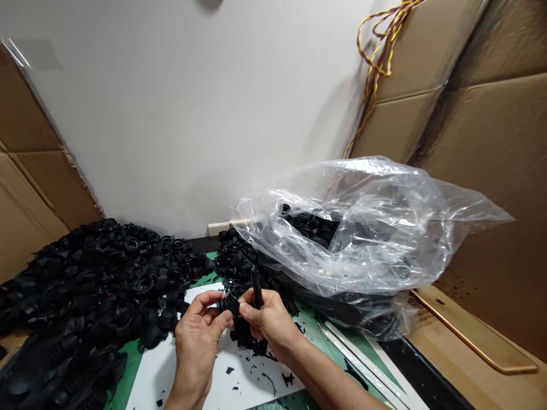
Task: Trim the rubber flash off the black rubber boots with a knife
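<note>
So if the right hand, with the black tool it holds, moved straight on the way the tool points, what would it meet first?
The right hand holds the black tool pointing up and away. Going on that way, it would probably first meet the loose black rubber parts in front of the clear plastic bag, though depth is unclear.

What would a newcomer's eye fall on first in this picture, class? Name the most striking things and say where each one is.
First, the big clear plastic bag of black rubber parts, right of centre, and the heap of black rubber parts spread on the left. Low in the middle, the left hand and right hand together hold one black rubber part, the right also gripping a dark tool. Black scraps lie beneath.
</note>
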Demonstrator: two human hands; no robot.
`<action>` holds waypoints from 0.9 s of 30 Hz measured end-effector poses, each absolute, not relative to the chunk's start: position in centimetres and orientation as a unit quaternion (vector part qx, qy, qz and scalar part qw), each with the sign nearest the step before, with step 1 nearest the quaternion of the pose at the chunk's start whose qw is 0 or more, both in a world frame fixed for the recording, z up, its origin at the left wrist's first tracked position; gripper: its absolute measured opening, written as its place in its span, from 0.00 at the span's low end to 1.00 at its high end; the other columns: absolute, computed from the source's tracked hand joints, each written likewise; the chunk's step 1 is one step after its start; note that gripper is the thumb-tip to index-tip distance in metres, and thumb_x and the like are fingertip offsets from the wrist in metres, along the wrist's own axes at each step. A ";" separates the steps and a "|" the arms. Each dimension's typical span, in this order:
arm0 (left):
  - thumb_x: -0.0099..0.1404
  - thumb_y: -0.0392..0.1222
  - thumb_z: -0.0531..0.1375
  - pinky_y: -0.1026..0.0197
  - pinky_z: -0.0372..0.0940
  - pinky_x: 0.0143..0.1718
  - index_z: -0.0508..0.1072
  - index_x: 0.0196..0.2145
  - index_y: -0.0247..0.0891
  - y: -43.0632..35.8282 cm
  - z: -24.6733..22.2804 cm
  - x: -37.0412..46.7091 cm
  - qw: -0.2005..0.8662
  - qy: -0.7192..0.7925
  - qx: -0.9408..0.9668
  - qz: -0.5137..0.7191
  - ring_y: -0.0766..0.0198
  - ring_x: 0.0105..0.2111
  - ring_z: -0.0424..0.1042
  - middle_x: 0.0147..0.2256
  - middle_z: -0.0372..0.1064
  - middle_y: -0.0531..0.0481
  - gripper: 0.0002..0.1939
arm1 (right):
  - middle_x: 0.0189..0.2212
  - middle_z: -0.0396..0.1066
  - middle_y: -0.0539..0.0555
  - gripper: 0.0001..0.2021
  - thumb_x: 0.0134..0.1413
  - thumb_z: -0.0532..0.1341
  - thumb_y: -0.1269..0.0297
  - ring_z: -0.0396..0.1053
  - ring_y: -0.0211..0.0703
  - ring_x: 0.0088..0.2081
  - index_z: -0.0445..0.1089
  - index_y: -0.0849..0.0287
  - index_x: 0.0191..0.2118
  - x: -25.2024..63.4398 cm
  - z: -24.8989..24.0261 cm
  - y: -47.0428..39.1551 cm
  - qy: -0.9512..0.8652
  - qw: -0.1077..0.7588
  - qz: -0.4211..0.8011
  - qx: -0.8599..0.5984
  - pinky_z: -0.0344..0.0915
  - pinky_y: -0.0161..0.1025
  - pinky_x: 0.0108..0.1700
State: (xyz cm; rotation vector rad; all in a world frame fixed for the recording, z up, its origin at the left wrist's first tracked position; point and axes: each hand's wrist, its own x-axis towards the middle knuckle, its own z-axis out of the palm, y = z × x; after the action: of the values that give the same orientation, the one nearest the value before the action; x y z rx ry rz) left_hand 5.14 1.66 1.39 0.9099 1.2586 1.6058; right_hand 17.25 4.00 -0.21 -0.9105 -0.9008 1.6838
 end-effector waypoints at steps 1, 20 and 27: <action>0.37 0.37 0.70 0.66 0.66 0.22 0.76 0.30 0.38 1.7 1.3 5.1 0.439 0.510 0.375 0.638 0.68 0.21 0.69 0.27 0.73 0.54 0.17 | 0.11 0.59 0.42 0.19 0.27 0.70 0.54 0.48 0.25 0.10 0.63 0.61 0.21 17.3 -0.2 4.0 -0.367 0.490 0.700 -0.368 0.43 0.29 0.12; 0.39 0.40 0.67 0.64 0.62 0.18 0.75 0.29 0.34 1.5 1.8 5.2 0.471 0.542 0.420 0.555 0.66 0.16 0.66 0.14 0.70 0.53 0.16 | 0.11 0.58 0.43 0.22 0.25 0.73 0.53 0.45 0.23 0.11 0.61 0.61 0.18 17.9 0.4 3.7 -0.315 0.483 0.755 -0.311 0.39 0.29 0.14; 0.41 0.41 0.67 0.66 0.62 0.16 0.76 0.28 0.34 1.4 1.5 5.1 0.442 0.555 0.423 0.563 0.67 0.14 0.66 0.13 0.70 0.54 0.13 | 0.11 0.57 0.42 0.23 0.25 0.73 0.53 0.43 0.22 0.12 0.60 0.61 0.18 18.0 0.7 3.6 -0.312 0.473 0.761 -0.317 0.39 0.28 0.15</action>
State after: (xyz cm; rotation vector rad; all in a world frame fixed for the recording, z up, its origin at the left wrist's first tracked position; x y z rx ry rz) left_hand 5.14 1.44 1.45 1.0502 1.3766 1.3977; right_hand 17.99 3.58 0.71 -0.7749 -0.7625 1.8625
